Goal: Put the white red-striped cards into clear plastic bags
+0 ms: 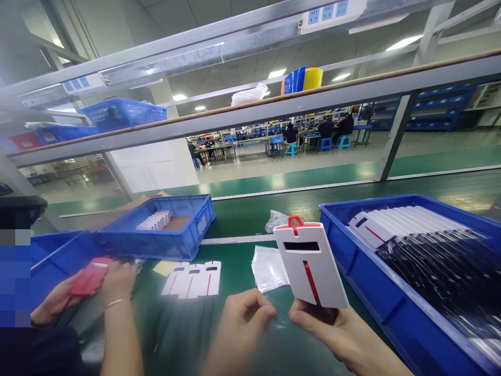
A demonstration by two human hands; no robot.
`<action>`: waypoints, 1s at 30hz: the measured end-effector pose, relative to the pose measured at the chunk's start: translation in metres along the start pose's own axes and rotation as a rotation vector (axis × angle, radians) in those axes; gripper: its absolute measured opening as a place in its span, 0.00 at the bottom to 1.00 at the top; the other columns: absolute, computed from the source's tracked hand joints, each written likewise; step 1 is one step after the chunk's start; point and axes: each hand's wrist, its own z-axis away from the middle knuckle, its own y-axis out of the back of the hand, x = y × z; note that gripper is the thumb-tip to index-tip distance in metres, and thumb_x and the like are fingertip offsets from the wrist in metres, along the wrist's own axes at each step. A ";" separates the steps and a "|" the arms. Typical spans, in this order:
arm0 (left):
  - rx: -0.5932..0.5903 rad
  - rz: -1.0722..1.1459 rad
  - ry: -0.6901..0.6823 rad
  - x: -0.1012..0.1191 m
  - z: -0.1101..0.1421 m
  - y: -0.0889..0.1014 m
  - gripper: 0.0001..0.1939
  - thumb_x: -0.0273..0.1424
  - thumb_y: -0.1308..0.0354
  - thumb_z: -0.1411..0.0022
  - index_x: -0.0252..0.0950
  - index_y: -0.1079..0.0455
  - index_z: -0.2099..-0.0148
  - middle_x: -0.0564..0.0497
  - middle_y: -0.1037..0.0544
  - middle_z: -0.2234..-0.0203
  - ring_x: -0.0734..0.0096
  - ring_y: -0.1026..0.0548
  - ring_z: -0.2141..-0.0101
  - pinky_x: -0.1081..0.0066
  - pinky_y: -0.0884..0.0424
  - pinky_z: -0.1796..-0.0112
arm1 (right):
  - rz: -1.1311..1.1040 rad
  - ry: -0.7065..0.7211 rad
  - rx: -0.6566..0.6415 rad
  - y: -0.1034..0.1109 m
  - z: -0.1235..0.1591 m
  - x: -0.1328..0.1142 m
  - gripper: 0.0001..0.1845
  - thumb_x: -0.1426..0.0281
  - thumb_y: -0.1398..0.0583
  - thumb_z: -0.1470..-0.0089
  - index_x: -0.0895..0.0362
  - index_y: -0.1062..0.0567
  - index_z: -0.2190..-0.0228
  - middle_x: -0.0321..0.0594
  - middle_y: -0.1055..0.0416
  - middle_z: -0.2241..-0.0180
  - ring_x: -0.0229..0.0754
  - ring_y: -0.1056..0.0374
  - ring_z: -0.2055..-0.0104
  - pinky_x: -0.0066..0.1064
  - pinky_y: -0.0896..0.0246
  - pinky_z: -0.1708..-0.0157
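Observation:
My right hand [332, 326] is closed on the lower end of a flat white case [309, 266] and holds it upright above the green table. The case has a dark slot, a red stripe and a red clip on top. Just to its left, my left hand [245, 316] is curled in a pinch, fingertips toward the right hand. What it pinches is too blurred to name. A stack of clear plastic bags [269, 267] lies on the table just behind both hands.
A big blue bin [352, 261] on the right holds rows of white and dark cases. Several white cases [193, 279] lie in a row on the table. A smaller blue bin [183, 245] holds white parts. At left, a co-worker's hands [117, 282] hold a red piece [91, 277].

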 end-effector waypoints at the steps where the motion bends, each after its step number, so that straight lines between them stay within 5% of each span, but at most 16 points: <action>1: -0.001 0.005 0.002 0.001 0.000 -0.001 0.14 0.38 0.42 0.40 0.34 0.29 0.74 0.53 0.31 0.80 0.74 0.36 0.76 0.73 0.42 0.73 | -0.002 -0.009 -0.016 -0.001 0.000 0.001 0.16 0.53 0.34 0.49 0.52 0.21 0.77 0.33 0.27 0.77 0.41 0.32 0.72 0.27 0.36 0.70; 9: -0.040 0.005 -0.010 0.001 -0.002 -0.001 0.14 0.37 0.41 0.40 0.34 0.29 0.74 0.52 0.30 0.80 0.72 0.34 0.75 0.74 0.40 0.72 | -0.124 -0.086 -0.144 0.002 -0.005 0.010 0.08 0.66 0.31 0.59 0.52 0.23 0.74 0.31 0.28 0.72 0.40 0.36 0.69 0.27 0.41 0.70; 12: -0.047 0.000 -0.024 -0.002 -0.004 -0.001 0.15 0.38 0.41 0.39 0.35 0.28 0.74 0.51 0.29 0.79 0.71 0.33 0.75 0.73 0.39 0.71 | -0.064 -0.103 -0.150 0.005 -0.004 0.009 0.08 0.61 0.34 0.52 0.51 0.21 0.71 0.32 0.28 0.71 0.41 0.36 0.67 0.29 0.43 0.68; 19: 0.324 -0.103 -0.213 -0.006 0.004 -0.014 0.06 0.41 0.34 0.42 0.46 0.24 0.65 0.46 0.23 0.64 0.50 0.29 0.57 0.58 0.32 0.56 | -0.082 -0.042 -0.124 -0.004 -0.010 0.026 0.16 0.55 0.33 0.46 0.54 0.24 0.75 0.34 0.29 0.74 0.41 0.35 0.69 0.29 0.39 0.67; 24: 0.273 -0.110 -0.230 0.004 0.005 -0.025 0.08 0.40 0.39 0.38 0.47 0.26 0.69 0.48 0.26 0.72 0.54 0.29 0.66 0.58 0.31 0.62 | -0.158 -0.045 -0.123 -0.009 -0.013 0.037 0.20 0.52 0.33 0.46 0.54 0.27 0.76 0.33 0.32 0.74 0.43 0.34 0.67 0.30 0.35 0.64; 30: 0.181 -0.034 -0.224 0.012 -0.001 -0.027 0.12 0.43 0.39 0.38 0.44 0.26 0.72 0.49 0.25 0.73 0.59 0.28 0.69 0.63 0.31 0.64 | -0.110 0.002 -0.093 0.002 -0.010 0.022 0.14 0.55 0.34 0.47 0.53 0.22 0.71 0.34 0.30 0.75 0.42 0.33 0.69 0.29 0.37 0.69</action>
